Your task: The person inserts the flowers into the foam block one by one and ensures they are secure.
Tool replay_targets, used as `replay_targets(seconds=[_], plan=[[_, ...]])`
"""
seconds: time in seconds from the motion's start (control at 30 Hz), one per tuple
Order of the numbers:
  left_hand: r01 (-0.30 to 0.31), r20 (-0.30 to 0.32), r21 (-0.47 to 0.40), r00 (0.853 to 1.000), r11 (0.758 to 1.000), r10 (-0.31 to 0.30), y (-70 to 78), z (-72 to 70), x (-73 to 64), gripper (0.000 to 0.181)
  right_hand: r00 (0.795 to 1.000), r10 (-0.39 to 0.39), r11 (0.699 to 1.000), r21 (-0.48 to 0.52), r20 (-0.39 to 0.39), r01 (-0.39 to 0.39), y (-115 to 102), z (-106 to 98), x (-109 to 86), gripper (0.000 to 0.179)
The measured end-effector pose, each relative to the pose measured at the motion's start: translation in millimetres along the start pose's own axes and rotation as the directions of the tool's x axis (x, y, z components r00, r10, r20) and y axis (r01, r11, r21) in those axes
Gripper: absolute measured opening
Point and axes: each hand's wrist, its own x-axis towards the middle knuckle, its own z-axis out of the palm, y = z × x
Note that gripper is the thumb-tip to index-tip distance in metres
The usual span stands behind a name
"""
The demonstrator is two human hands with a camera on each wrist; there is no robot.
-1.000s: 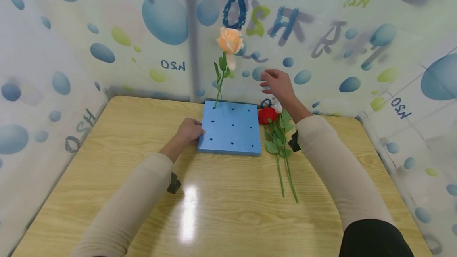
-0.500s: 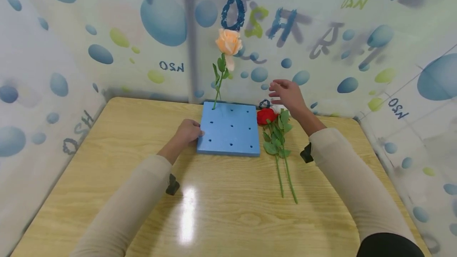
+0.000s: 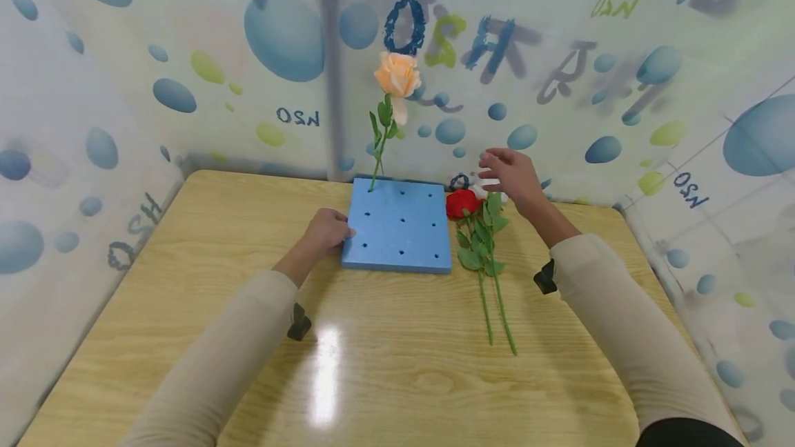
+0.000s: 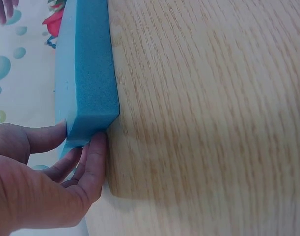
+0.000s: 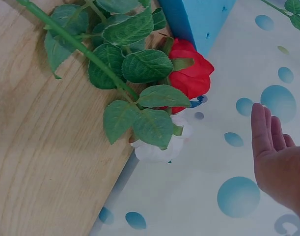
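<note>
My left hand [image 3: 324, 230] holds a blue foam board [image 3: 385, 234] by its left edge. In the left wrist view the thumb lies on the board's top face and the other fingers [image 4: 93, 164] touch its side. A peach rose [image 3: 397, 76] stands, slightly tilted, in the back left hole of the board. To the board's right, a red rose [image 3: 462, 204] and a white rose [image 5: 159, 149] lie on the table, heads toward the wall. My right hand [image 3: 514, 176] hovers above the rose heads with its fingers extended, holding nothing.
Several more holes dot the board's face. The wood table [image 3: 397, 364] meets a patterned wall cloth [image 3: 248, 130] just behind the board. Two green stems [image 3: 499, 302] reach toward the table's front.
My right hand has come away from near the peach rose, moving right and down toward the lying roses. My left hand stays on the board.
</note>
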Motion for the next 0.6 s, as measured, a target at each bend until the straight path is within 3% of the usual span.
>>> replay_targets(seconds=[0.3,0.6], plan=[[-0.002,0.016,-0.021,1.0,1.0,0.003,-0.2,-0.9,-1.6,0.046,0.999,0.032,0.999,0.009,-0.026,-0.032,12,-11,-6.2,0.057],[0.003,0.005,-0.013,1.0,1.0,-0.003,-0.9,-0.4,-0.2,0.045,0.998,0.068,0.998,-0.009,0.001,-0.068,22,-19,-14.9,0.061]])
